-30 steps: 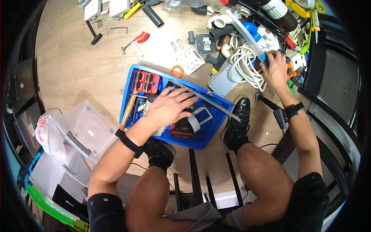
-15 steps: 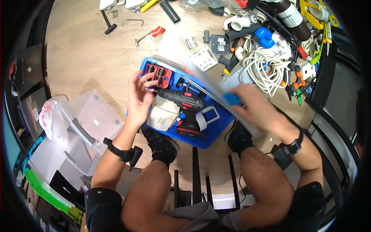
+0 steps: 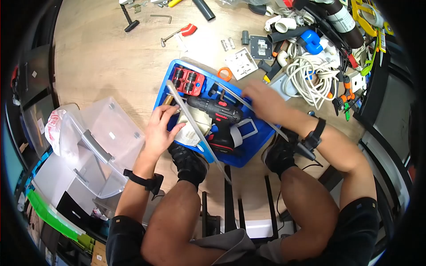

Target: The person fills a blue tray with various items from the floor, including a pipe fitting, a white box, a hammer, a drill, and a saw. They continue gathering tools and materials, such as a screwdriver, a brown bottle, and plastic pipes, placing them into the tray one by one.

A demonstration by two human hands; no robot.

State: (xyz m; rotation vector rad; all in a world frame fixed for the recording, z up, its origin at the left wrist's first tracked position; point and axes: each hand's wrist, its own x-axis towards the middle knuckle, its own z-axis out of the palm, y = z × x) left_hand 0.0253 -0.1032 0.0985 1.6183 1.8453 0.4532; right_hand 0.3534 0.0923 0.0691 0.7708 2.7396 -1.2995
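Note:
A blue plastic bin [image 3: 257, 144] sits between my feet. In it lie a black cordless drill [image 3: 215, 111], a red wheeled block [image 3: 188, 81] and a pale worn packet [image 3: 187, 135]. A translucent lid panel [image 3: 194, 122] with a blue latch [image 3: 206, 152] stands edge-up over the left part. My left hand [image 3: 160, 131] is open beside that panel, fingertips at or very near its face. My right hand [image 3: 269, 105] is over the bin's right side, at the edge of a second thin panel [image 3: 233, 94]. Its fingers are blurred and partly hidden, so its grip does not show.
A coiled white cable [image 3: 313, 80], pipe fittings and tools are piled at the right. An orange ring [image 3: 224, 74] and white socket plate [image 3: 242, 64] lie behind the bin. A red-handled tool [image 3: 188, 29] is farther back. Clear plastic containers [image 3: 108, 128] stand at the left.
The translucent panel with the blue latch has swung from the bin's right side to its left, towards my left hand. My right hand has moved slightly up and left, away from the latch.

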